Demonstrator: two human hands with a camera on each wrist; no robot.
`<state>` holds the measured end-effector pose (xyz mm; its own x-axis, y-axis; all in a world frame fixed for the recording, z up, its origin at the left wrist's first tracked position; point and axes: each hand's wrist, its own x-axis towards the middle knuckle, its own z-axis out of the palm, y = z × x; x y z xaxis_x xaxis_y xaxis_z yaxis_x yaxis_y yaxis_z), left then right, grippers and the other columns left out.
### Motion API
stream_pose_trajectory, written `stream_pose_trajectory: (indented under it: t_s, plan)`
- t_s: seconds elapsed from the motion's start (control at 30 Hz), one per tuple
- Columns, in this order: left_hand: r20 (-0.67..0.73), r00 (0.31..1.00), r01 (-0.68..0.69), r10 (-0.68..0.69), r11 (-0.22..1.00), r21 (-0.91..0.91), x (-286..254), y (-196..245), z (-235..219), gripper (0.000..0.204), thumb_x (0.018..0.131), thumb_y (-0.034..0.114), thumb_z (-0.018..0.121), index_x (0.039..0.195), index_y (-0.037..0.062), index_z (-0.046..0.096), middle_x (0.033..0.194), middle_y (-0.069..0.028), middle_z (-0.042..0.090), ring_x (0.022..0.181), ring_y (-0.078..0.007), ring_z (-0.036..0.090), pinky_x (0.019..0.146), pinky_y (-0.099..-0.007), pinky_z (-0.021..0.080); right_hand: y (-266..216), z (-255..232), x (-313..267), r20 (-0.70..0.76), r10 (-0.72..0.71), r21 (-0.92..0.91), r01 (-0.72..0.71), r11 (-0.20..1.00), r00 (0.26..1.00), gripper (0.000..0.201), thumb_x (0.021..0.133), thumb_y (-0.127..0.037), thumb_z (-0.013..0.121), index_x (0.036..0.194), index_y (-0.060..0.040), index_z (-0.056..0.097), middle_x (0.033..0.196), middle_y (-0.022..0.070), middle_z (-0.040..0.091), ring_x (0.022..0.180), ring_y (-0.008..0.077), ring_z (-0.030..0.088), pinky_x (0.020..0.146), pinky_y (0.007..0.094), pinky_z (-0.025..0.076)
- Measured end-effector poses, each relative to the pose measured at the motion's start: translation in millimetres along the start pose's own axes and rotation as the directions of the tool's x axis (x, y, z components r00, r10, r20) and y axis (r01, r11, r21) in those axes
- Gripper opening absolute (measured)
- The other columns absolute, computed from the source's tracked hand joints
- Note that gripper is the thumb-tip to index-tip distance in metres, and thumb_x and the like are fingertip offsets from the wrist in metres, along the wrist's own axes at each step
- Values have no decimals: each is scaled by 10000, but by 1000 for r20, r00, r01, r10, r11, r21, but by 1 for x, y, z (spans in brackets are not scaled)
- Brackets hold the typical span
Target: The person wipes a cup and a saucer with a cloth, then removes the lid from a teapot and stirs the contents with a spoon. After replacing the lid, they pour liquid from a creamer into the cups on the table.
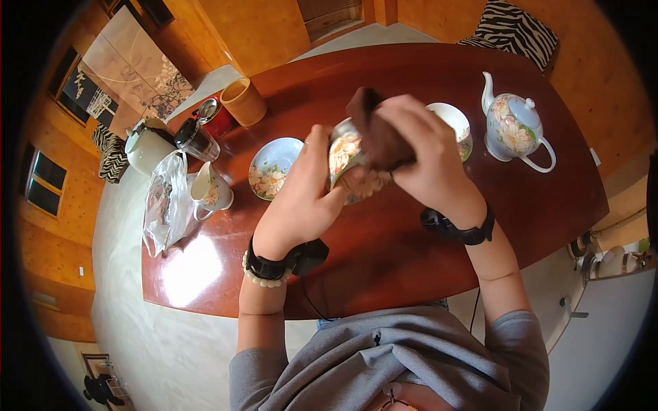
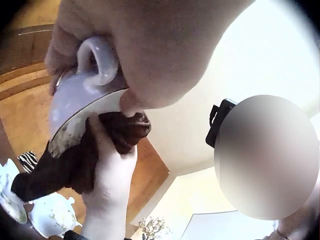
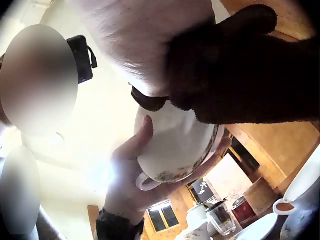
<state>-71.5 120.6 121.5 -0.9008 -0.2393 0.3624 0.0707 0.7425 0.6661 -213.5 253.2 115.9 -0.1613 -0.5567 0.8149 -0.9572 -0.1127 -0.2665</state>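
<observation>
A floral cup (image 1: 344,152) with a pale blue outside and a white inside is gripped by the left hand (image 1: 301,198), thumb at its rim. In the left wrist view its handle (image 2: 102,62) points up beside the palm. The right hand (image 1: 435,157) holds a dark brown cloth (image 1: 385,140) bunched against the cup; in the right wrist view the cloth (image 3: 250,75) hangs past the cup's (image 3: 175,142) rim. Below the hands another floral piece (image 1: 370,185) partly shows.
A floral saucer (image 1: 274,159) lies left of the hands, a white floral cup (image 1: 449,122) to the right, and a teapot (image 1: 513,130) farther right. On the left stand a creamer (image 1: 211,192), plastic bag (image 1: 166,202), glass jar (image 1: 199,142), red tin (image 1: 216,118), wooden cup (image 1: 243,103) and white pot (image 1: 147,147).
</observation>
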Motion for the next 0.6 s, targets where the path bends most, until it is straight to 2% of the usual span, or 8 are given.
stream_pose_trajectory:
  t_s: [0.03, 0.07, 0.13, 0.27, 0.3, 0.4, 0.5, 0.6]
  plan:
    - [20, 1000, -21, 20, 996, 84, 0, -3, 0, 447, 838, 175, 552, 1168, -66, 373, 1066, -244, 523, 1015, -355, 510, 890, -359, 397, -3, 3, -2, 70, -34, -39, 36, 999, 997, 513, 560, -11, 683, 1048, -68, 533, 1050, 85, 553, 938, 296, 565, 817, 392, 466]
    - [123, 992, -9, 7, 1000, 12, 3, -5, -2, 428, 823, 159, 545, 1155, -67, 396, 1074, -248, 526, 1016, -367, 510, 887, -361, 401, -7, 3, 0, 131, -137, -73, 148, 986, 982, 452, 590, -17, 671, 1019, -77, 539, 1005, 76, 555, 874, 290, 580, 784, 391, 474]
    - [320, 947, 41, 2, 991, -126, 9, -9, -4, 397, 795, 127, 531, 1128, -69, 442, 1091, -256, 534, 1016, -391, 508, 881, -364, 408, -7, 8, -4, 321, -146, -46, 169, 985, 936, 472, 543, 15, 668, 1001, -44, 569, 1045, 94, 572, 884, 304, 578, 752, 373, 482]
    - [349, 936, 187, -35, 891, -413, 8, -15, 0, 408, 780, 106, 531, 1152, -45, 462, 1102, -165, 553, 1035, -227, 526, 887, -320, 408, -8, 5, -1, 247, -59, 47, 49, 998, 967, 438, 552, 99, 595, 971, -28, 578, 980, 101, 592, 830, 300, 590, 707, 350, 496]
    - [306, 951, 176, -31, 871, -459, 6, -18, 3, 418, 825, 137, 557, 1188, -31, 436, 1088, -123, 541, 1037, -147, 494, 888, -294, 402, -5, 3, 2, 217, 10, 61, -24, 998, 976, 436, 555, 118, 574, 967, -23, 580, 962, 104, 596, 816, 299, 592, 698, 343, 498]
    - [143, 985, 165, -99, 785, -597, 2, -1, 1, 428, 872, 201, 569, 1191, -24, 392, 1083, -121, 529, 1019, -146, 495, 878, -286, 402, 6, 5, 2, 74, 169, 130, -177, 976, 983, 335, 583, 68, 581, 898, -45, 568, 845, 98, 589, 755, 318, 594, 621, 360, 478]
    - [12, 991, 117, -132, 830, -545, 4, -10, 17, 375, 896, 215, 561, 1124, -14, 371, 1019, -142, 549, 966, -155, 507, 830, -303, 428, 0, 7, 2, 7, 248, 120, -247, 962, 969, 324, 589, 83, 578, 890, -39, 567, 831, 99, 590, 744, 315, 594, 608, 362, 472]
    - [37, 988, 149, -152, 844, -515, 0, 0, 13, 424, 892, 252, 582, 1109, 5, 314, 915, -158, 543, 836, -145, 524, 725, -290, 453, 0, -1, 5, 189, 162, 168, -195, 966, 968, 312, 589, 68, 597, 882, -37, 568, 820, 99, 588, 746, 313, 592, 610, 368, 470]
